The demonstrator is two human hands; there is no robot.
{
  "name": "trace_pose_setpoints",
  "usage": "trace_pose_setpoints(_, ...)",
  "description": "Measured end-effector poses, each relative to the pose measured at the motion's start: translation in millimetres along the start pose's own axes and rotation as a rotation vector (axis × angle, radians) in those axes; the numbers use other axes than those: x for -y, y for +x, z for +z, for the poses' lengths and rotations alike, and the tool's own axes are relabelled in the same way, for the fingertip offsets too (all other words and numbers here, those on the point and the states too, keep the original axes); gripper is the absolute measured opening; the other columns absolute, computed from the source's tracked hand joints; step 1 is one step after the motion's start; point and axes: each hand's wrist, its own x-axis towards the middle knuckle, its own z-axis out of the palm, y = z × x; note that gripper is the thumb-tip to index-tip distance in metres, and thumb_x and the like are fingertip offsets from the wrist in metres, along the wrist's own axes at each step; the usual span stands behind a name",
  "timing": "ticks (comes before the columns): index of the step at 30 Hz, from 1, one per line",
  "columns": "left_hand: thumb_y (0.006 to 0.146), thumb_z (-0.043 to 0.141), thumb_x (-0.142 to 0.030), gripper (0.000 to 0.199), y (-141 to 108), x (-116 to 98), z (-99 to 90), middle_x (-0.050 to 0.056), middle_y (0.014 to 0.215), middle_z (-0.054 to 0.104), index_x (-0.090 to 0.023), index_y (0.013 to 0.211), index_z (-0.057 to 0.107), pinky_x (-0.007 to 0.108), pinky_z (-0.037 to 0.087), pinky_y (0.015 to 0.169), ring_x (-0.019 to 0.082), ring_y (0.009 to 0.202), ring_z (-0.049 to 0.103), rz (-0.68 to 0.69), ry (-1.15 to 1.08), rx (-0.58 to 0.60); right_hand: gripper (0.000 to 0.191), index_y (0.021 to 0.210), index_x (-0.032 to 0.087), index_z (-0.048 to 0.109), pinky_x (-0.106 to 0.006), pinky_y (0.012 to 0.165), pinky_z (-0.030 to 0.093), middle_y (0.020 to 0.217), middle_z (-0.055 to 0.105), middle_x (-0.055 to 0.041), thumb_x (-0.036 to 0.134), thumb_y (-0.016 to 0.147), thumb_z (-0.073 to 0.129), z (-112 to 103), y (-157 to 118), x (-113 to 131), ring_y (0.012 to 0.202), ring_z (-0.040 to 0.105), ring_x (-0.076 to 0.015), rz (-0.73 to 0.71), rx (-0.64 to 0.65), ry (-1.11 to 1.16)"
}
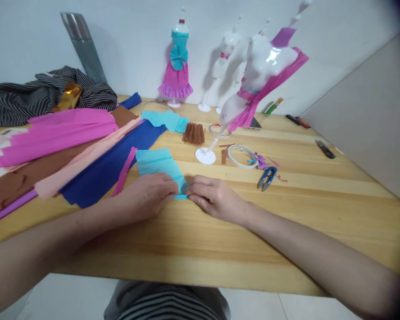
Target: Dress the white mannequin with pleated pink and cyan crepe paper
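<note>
A light-blue piece of crepe paper (158,162) lies on the wooden table in front of me, its near edge folded into a narrow strip. My left hand (155,193) is closed on the left part of that edge, with the fingertips pressed on the fold. Close beside it, my right hand (215,195) pinches the right end of the fold between thumb and fingers. A short stretch of the folded strip shows between the two hands; the rest of the edge is hidden under the fingers.
Left are pink crepe paper (70,133), a blue sheet (110,169) and striped cloth (23,98). Right are thread snips (267,178), a tape roll (242,156) and a cutter (325,149). A draped mannequin (253,84) stands ahead, near pleated brown paper (194,133).
</note>
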Motion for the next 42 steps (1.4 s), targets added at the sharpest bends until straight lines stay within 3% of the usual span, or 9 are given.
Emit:
trace_pose_setpoints(8,0.088,0.041,-0.016,0.022,-1.0,1.6,-4.8,0.004,0.079,0.061,-0.015,0.079,0.060,0.027,0.040,0.069,0.017,0.078,0.056,0.080,-0.051,-0.113,0.018,0.085,0.015,0.064,-0.024,0.063,0.045,0.075,0.058,-0.0051,0.012,0.089,0.047,-12.7,7.8,8.3,0.070,0.056,-0.0146,0.021,-0.003,0.060)
trace_pose_setpoints(12,0.082,0.042,-0.015,0.018,4.2,-2.9,-29.0,0.003,0.075,0.062,-0.016,0.077,0.059,0.026,0.039,0.067,0.016,0.074,0.055,0.044,-0.087,-0.225,0.014,0.077,0.015,0.062,-0.026,0.064,0.044,0.076,0.059,-0.0056,0.012,0.084,0.050,-39.0,24.6,23.5,0.070,0.056,-0.0150,0.135,-0.065,0.101)
trace_pose_setpoints(16,0.075,0.044,-0.013,0.015,10.4,-12.2,-62.0,0.002,0.069,0.061,-0.016,0.071,0.058,0.025,0.034,0.060,0.015,0.066,0.052,-0.028,0.012,-0.237,0.007,0.086,0.015,0.062,-0.030,0.072,0.046,0.084,0.065,-0.0059,0.017,0.080,0.058,-62.2,42.9,37.8,0.077,0.060,-0.0172,0.216,-0.093,0.097)
trace_pose_setpoints(18,0.075,0.043,-0.013,0.015,12.7,-18.3,-76.2,0.001,0.067,0.060,-0.016,0.067,0.056,0.025,0.030,0.058,0.014,0.063,0.050,-0.038,0.049,-0.233,0.012,0.089,0.016,0.063,-0.029,0.072,0.045,0.085,0.067,-0.0054,0.018,0.078,0.062,-67.7,50.4,42.5,0.079,0.061,-0.0176,0.232,-0.121,0.075)
trace_pose_setpoints(22,0.076,0.043,-0.014,0.018,14.8,-28.8,-97.5,-0.001,0.060,0.055,-0.016,0.062,0.054,0.025,0.025,0.055,0.012,0.058,0.043,-0.054,0.104,-0.262,0.007,0.076,0.016,0.066,-0.024,0.062,0.042,0.073,0.067,-0.0024,0.015,0.080,0.060,-72.6,61.9,46.0,0.067,0.060,-0.0138,0.260,-0.199,0.038)
trace_pose_setpoints(26,0.077,0.050,-0.019,0.014,14.4,-26.6,-111.1,-0.004,0.062,0.057,-0.018,0.074,0.064,0.023,0.028,0.055,0.010,0.057,0.044,-0.034,-0.052,-0.272,0.012,0.069,0.015,0.065,-0.022,0.057,0.039,0.063,0.062,0.0004,0.017,0.079,0.059,-81.7,68.9,47.8,0.059,0.054,-0.0112,0.259,-0.265,0.085)
trace_pose_setpoints(29,0.074,0.056,-0.021,0.015,15.1,-18.8,-114.5,-0.004,0.072,0.062,-0.020,0.085,0.066,0.020,0.034,0.057,0.010,0.064,0.050,-0.017,-0.201,-0.261,0.016,0.065,0.015,0.062,-0.021,0.055,0.038,0.060,0.058,0.0012,0.020,0.079,0.058,-88.0,70.4,49.2,0.057,0.050,-0.0103,0.276,-0.285,0.147)
trace_pose_setpoints(35,0.074,0.056,-0.019,0.012,20.0,-15.1,-110.2,-0.004,0.065,0.059,-0.017,0.076,0.068,0.019,0.034,0.056,0.009,0.061,0.048,-0.031,-0.294,-0.304,0.016,0.064,0.014,0.062,-0.022,0.054,0.038,0.058,0.056,0.0016,0.021,0.078,0.059,-86.6,68.8,43.8,0.057,0.049,-0.0101,0.307,-0.264,0.196)
trace_pose_setpoints(42,0.074,0.055,-0.025,0.017,24.0,-12.6,-105.5,-0.003,0.062,0.057,-0.016,0.074,0.069,0.021,0.033,0.053,0.010,0.059,0.046,-0.140,-0.434,-0.319,0.015,0.068,0.015,0.065,-0.022,0.055,0.038,0.061,0.060,0.0010,0.020,0.079,0.057,-85.1,67.3,39.0,0.057,0.051,-0.0104,0.330,-0.259,0.214)
